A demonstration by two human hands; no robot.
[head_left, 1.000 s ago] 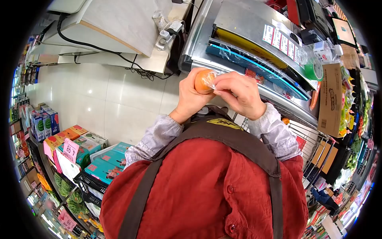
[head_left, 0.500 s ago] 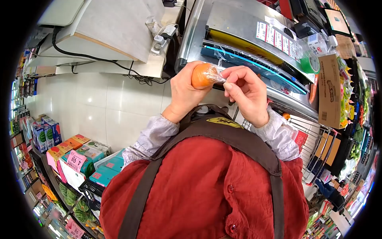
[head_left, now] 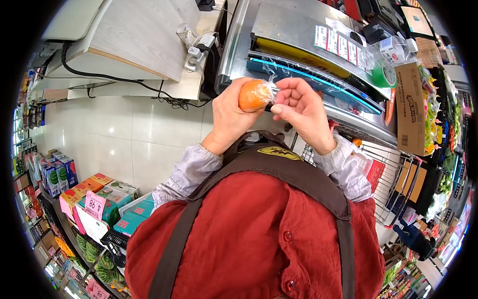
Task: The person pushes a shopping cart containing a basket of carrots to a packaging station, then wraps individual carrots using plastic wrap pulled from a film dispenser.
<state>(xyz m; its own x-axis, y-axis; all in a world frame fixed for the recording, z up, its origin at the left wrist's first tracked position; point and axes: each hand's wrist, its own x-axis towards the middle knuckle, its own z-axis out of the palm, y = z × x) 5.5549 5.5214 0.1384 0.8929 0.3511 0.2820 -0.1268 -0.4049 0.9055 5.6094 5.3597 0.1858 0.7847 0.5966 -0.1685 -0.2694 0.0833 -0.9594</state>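
Note:
My left hand (head_left: 233, 105) is wrapped round an orange, round fruit (head_left: 253, 95) that is covered in clear cling film. The fruit is held in front of the apron, near the front edge of a metal wrapping station. Bunched cling film (head_left: 272, 88) sticks out from the fruit's right side. My right hand (head_left: 304, 110) has curled fingers at that bunched end, with the thumb a little below them. How firmly these fingers grip the film is hard to make out.
The metal station (head_left: 294, 30) holds price labels (head_left: 341, 45), green tape (head_left: 383, 74) and a clear bottle (head_left: 396, 52). A cardboard box (head_left: 411, 109) stands right, above a wire cart (head_left: 383, 169). Left are a cabinet (head_left: 134, 40) with cables and stacked cartons (head_left: 107, 197).
My right thumb has moved away from the twisted film, and the stretched tail now looks shorter and bunched against the fruit. My left hand keeps its hold. The view has shifted slightly.

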